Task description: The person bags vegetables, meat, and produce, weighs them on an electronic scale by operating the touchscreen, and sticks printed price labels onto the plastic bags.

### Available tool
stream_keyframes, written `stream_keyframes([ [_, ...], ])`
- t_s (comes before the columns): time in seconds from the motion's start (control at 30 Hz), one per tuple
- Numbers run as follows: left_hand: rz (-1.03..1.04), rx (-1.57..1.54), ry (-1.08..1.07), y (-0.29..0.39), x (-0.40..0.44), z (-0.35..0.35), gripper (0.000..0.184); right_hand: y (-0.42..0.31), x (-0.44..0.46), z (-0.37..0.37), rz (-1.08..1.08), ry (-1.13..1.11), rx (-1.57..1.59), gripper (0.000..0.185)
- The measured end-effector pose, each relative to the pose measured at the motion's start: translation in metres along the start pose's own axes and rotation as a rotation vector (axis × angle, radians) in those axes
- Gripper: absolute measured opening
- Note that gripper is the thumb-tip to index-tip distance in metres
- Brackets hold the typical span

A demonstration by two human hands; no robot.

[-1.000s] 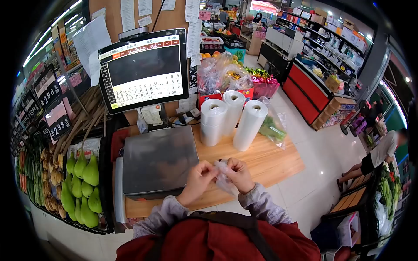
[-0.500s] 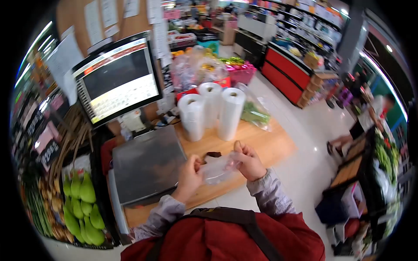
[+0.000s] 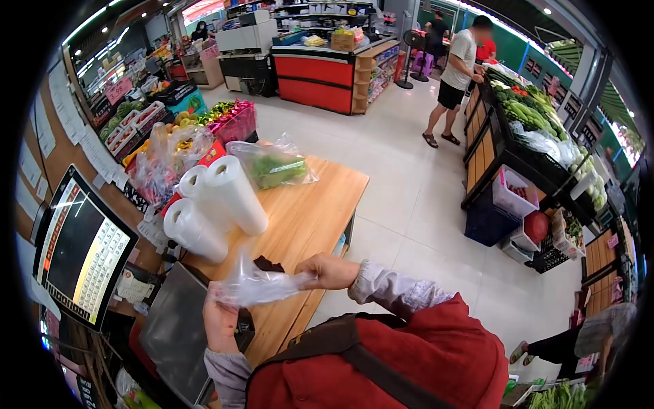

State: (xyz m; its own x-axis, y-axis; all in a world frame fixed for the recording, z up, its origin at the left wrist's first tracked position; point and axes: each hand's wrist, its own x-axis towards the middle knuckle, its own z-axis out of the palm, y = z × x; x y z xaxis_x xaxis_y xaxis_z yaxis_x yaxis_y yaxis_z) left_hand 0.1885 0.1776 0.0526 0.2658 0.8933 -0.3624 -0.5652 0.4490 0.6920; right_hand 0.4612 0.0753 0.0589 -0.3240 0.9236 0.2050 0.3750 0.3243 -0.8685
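Note:
A clear plastic bag (image 3: pixel 262 283) is stretched between my two hands, above the wooden counter (image 3: pixel 320 204). My right hand (image 3: pixel 332 271) pinches its right end. At the left end, my left hand (image 3: pixel 221 320) is closed on the bag, its fingertips partly covered by the film. Behind the bag a small dark thing (image 3: pixel 268 264) lies on the counter; its kind I cannot make out. Beyond it three white rolls of plastic bags (image 3: pixel 235 194) stand together. The flat metal scale plate (image 3: pixel 167 334) is beside my left hand.
A bag of green vegetables (image 3: pixel 276 167) lies at the counter's far end. To the left stands a lit touchscreen (image 3: pixel 82 252). A person in a white shirt (image 3: pixel 458 65) stands by the vegetable stand (image 3: pixel 524 109); another person (image 3: pixel 593 334) bends at the lower right. A red checkout counter (image 3: pixel 313 78) is further back.
My view has swung to the right, bringing more of the aisle and vegetable stand into sight. The bag is now spread wider, with both hands still on it.

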Motion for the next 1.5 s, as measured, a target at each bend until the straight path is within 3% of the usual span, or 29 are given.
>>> stream_keyframes([
  [0.03, -0.005, 0.003, -0.007, -0.002, 0.003, -0.005, 0.013, 0.013, -0.001, -0.001, 0.068, 0.092, 0.100, 0.011],
  [0.1, -0.009, 0.130, -0.381, -0.006, 0.010, -0.022, 0.006, 0.024, -0.004, -0.009, 0.136, 0.188, 0.197, 0.011],
  [0.13, 0.088, 0.392, -0.331, -0.006, -0.011, 0.007, 0.013, 0.022, -0.006, -0.019, 0.237, 0.307, 0.380, 0.015],
  [0.17, 0.085, 0.394, -0.337, -0.013, -0.017, 0.013, 0.013, 0.019, -0.007, -0.026, 0.336, 0.424, 0.564, 0.018],
  [0.23, 0.170, 0.986, -0.435, -0.025, -0.024, 0.017, 0.028, 0.009, -0.005, -0.030, 0.273, 0.512, 0.631, 0.019],
  [0.3, 0.131, 0.897, -0.396, -0.045, -0.015, 0.001, 0.031, 0.003, -0.005, -0.032, 0.255, 0.502, 0.879, 0.017],
  [0.37, 0.373, 1.090, -0.225, -0.050, 0.008, -0.020, 0.023, -0.001, -0.003, -0.028, 0.244, 0.420, 0.897, 0.017],
  [0.5, 0.543, 0.803, -0.037, -0.030, 0.017, -0.032, 0.012, -0.001, 0.002, -0.022, 0.143, 0.117, 0.842, 0.018],
  [0.57, 0.495, 0.596, 0.049, -0.021, 0.023, -0.048, 0.011, -0.013, 0.003, -0.020, 0.131, 0.073, 0.870, 0.013],
  [0.6, 0.372, 0.393, -0.005, -0.013, 0.019, -0.049, 0.007, -0.019, 0.004, -0.019, 0.143, 0.028, 0.776, 0.012],
  [0.63, 0.370, 0.390, 0.000, -0.010, 0.014, -0.048, 0.007, -0.022, 0.004, -0.017, 0.156, -0.015, 0.681, 0.014],
  [0.7, 0.272, 0.083, -0.015, -0.005, 0.003, -0.039, 0.004, -0.020, 0.007, -0.009, 0.137, -0.080, 0.699, 0.020],
  [0.83, 0.125, -0.057, -0.033, 0.004, -0.009, -0.038, 0.008, -0.011, 0.008, 0.002, 0.061, -0.083, 0.474, 0.015],
  [0.9, 0.182, 0.073, -0.046, 0.006, -0.020, -0.036, 0.012, -0.002, 0.009, 0.003, 0.070, -0.082, 0.356, 0.013],
  [0.97, 0.237, 0.203, -0.062, 0.005, -0.033, -0.029, 0.017, 0.006, 0.010, 0.003, 0.132, 0.250, -0.160, 0.013],
  [1.0, 0.296, 0.376, -0.111, 0.003, -0.042, -0.018, 0.024, 0.014, 0.009, 0.002, 0.132, 0.245, -0.159, 0.013],
  [1.07, 0.337, 0.626, -0.156, -0.001, -0.060, 0.009, 0.040, 0.029, 0.009, -0.002, 0.305, 0.557, -0.082, 0.014],
  [1.1, 0.339, 0.625, -0.153, -0.004, -0.058, 0.006, 0.040, 0.026, 0.011, -0.006, 0.303, 0.554, -0.081, 0.014],
  [1.17, 0.523, 0.988, -0.197, -0.016, -0.049, -0.006, 0.035, 0.020, 0.012, -0.010, 0.157, 0.625, 0.715, 0.010],
  [1.23, 0.572, 1.116, -0.072, -0.014, -0.039, -0.016, 0.029, 0.013, 0.009, -0.007, 0.135, 0.518, 0.841, 0.011],
  [1.3, 0.706, 1.267, 0.262, -0.006, -0.022, -0.028, 0.021, -0.016, 0.007, -0.004, 0.124, 0.012, 0.823, 0.011],
  [1.33, 0.770, 1.149, 0.268, -0.001, -0.010, -0.039, 0.020, -0.010, 0.009, -0.001, 0.099, -0.209, 0.896, 0.017],
  [1.37, 0.831, 1.034, 0.287, 0.003, -0.002, -0.051, 0.019, -0.007, 0.007, 0.002, 0.104, -0.237, 0.915, 0.017],
  [1.43, 0.724, 0.693, 0.286, 0.012, -0.004, -0.047, 0.022, -0.016, 0.005, 0.001, 0.192, -0.091, 0.556, 0.030],
  [1.5, 0.473, 0.464, 0.109, 0.021, -0.020, -0.039, 0.030, -0.009, 0.010, 0.000, 0.196, -0.037, 0.383, 0.039],
])
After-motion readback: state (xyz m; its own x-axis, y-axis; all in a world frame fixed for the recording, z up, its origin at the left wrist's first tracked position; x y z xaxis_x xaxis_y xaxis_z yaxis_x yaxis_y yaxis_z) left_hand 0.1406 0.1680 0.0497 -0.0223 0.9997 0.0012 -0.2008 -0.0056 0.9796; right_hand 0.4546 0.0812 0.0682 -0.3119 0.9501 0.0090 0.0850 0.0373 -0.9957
